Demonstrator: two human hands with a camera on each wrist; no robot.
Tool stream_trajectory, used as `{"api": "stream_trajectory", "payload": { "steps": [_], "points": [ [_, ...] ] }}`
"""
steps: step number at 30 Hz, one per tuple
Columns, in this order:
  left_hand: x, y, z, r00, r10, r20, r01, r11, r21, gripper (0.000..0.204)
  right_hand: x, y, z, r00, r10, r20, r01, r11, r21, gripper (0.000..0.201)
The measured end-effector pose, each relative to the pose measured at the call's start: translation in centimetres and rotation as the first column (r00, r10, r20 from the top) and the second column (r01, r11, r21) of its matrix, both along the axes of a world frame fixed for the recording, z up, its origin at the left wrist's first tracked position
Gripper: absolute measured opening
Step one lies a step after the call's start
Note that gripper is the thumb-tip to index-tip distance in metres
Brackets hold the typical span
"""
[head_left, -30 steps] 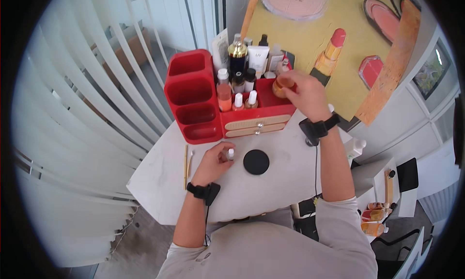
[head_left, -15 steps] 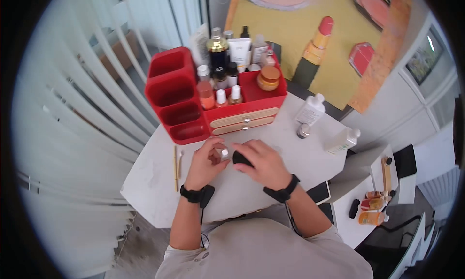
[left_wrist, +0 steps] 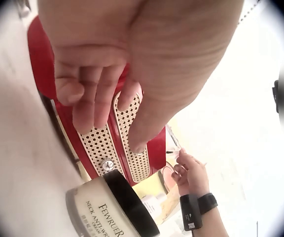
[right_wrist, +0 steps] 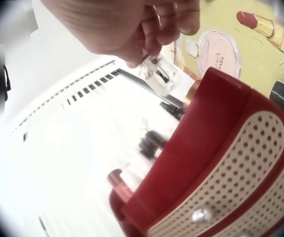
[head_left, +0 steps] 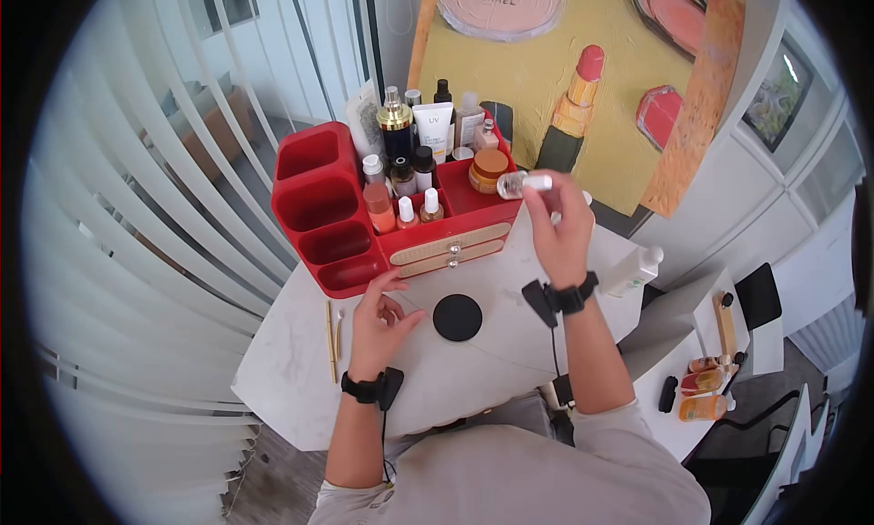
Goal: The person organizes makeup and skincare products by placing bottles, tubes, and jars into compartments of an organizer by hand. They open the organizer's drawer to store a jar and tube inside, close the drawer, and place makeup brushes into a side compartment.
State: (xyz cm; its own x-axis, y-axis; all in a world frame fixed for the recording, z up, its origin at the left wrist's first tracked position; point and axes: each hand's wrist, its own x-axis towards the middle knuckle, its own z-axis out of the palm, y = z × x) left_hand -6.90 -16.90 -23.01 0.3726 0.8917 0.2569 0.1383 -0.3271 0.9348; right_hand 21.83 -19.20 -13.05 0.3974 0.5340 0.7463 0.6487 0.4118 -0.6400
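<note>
I see red organizer [head_left: 364, 215] far on table [head_left: 291, 361]. My right hand [head_left: 560, 229] pinches small clear bottle [head_left: 521, 184] above organizer's right bin. Left hand [head_left: 378, 316] relaxed, empty, near black lid [head_left: 457, 317]. Risk: light fingertip pinch, bottle slips, topples crowded jars.

I'm in a light grey long-sleeved top [head_left: 510, 475], both sleeves pushed up past the elbows so my forearms are bare. My left hand [head_left: 378, 320] has a black strap [head_left: 362, 387] round the wrist with a small black camera block [head_left: 392, 386] on it, and a thin dark cable [head_left: 386, 438] runs from it down the forearm. My right hand [head_left: 560, 224] wears the same black band [head_left: 574, 297] and block [head_left: 537, 304], cable [head_left: 555, 361] trailing along the arm. No rings show on my fingers [left_wrist: 85, 106]
</note>
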Motion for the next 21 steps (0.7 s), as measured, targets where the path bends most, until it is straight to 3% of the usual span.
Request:
{"api": "stream_trajectory", "payload": {
  "steps": [2, 4, 7, 11, 13, 15, 16, 18, 19, 21],
  "points": [
    [0.0, 0.1, -0.5, 1.0, -0.013, 0.001, 0.013, 1.0, -0.015, 0.071, 1.4, 1.1, 0.3, 1.0, -0.007, -0.006, 0.007, 1.0, -0.018, 0.019],
    [0.0, 0.2, -0.7, 1.0, -0.025, 0.0, 0.025, 0.999, -0.028, 0.065, 2.1, 1.6, 0.5, 0.976, -0.081, 0.2, 0.123, 0.971, -0.206, 0.023],
    [-0.1, 0.4, -1.1, 0.999, -0.034, 0.014, 0.034, 0.999, -0.04, 0.057, 2.7, 2.5, -0.5, 0.932, -0.073, 0.356, 0.149, 0.97, -0.191, 0.023],
    [-0.2, 0.6, -1.5, 0.999, -0.05, -0.02, 0.05, 0.998, -0.034, 0.053, 2.5, 1.1, -0.8, 0.961, -0.073, 0.266, 0.125, 0.975, -0.182, 0.021],
    [-0.4, 0.5, -1.6, 0.998, -0.063, -0.021, 0.063, 0.997, -0.036, 0.052, 3.1, -1.4, -1.6, 0.989, -0.148, 0.021, 0.15, 0.972, -0.182, 0.02],
    [-0.5, 0.5, -1.5, 0.989, -0.148, -0.022, 0.143, 0.98, -0.135, 0.06, 5.0, -4.5, -3.6, 0.955, -0.254, 0.154, 0.292, 0.896, -0.334, 0.024],
    [-0.4, 0.3, -1.1, 0.989, -0.148, -0.02, 0.143, 0.98, -0.139, 0.06, 6.0, -5.7, -5.5, 0.955, -0.253, 0.156, 0.293, 0.894, -0.338, 0.024],
    [0.1, -0.4, -0.1, 0.95, -0.274, -0.148, 0.269, 0.962, -0.054, 0.077, 7.4, -7.5, -9.5, 0.82, -0.288, 0.495, 0.479, 0.818, -0.318, 0.033],
    [0.5, -0.7, 0.1, 0.949, -0.279, -0.149, 0.273, 0.96, -0.058, 0.077, 7.0, -8.3, -10.1, 0.819, -0.289, 0.495, 0.482, 0.815, -0.322, 0.033],
    [1.3, -1.1, 0.4, 0.917, -0.342, -0.205, 0.378, 0.91, 0.172, 0.095, 6.1, -9.2, -11.0, 0.781, -0.218, 0.585, 0.483, 0.804, -0.346, 0.041]
  ]
}}
